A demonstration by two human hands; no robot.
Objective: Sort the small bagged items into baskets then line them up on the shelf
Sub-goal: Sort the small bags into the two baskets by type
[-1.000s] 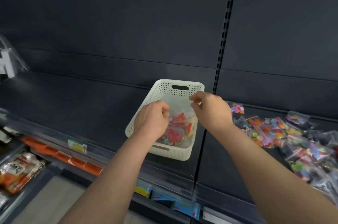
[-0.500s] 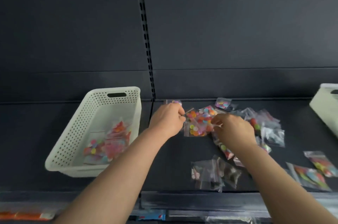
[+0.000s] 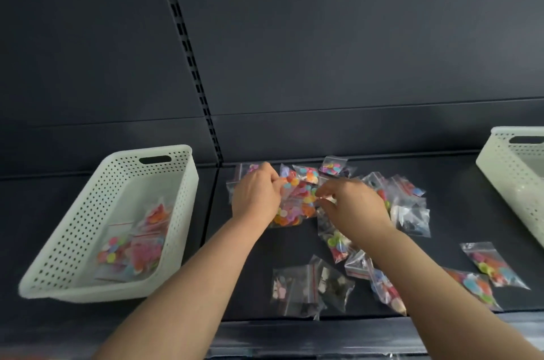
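A pile of small clear bags of colourful buttons (image 3: pixel 332 168) lies on the dark shelf (image 3: pixel 456 212). My left hand (image 3: pixel 255 196) pinches the left edge of one bag of colourful buttons (image 3: pixel 295 203) at the pile's left side. Fingers curled, my right hand (image 3: pixel 351 208) pinches the same bag's right edge. Left of the pile stands a white perforated basket (image 3: pixel 73 227) holding several button bags (image 3: pixel 132 245). Part of the pile is hidden under my right hand and forearm.
A second white basket (image 3: pixel 512 183) stands at the far right, cut off by the frame. Two bags with dark contents (image 3: pixel 297 286) lie near the shelf's front edge, and loose colourful bags (image 3: pixel 491 265) lie to the right. A slotted upright (image 3: pixel 188 59) runs up the back panel.
Both hands left the white basket and moved right to the pile, where they took hold of a bag. The view swung right, bringing in the second basket.
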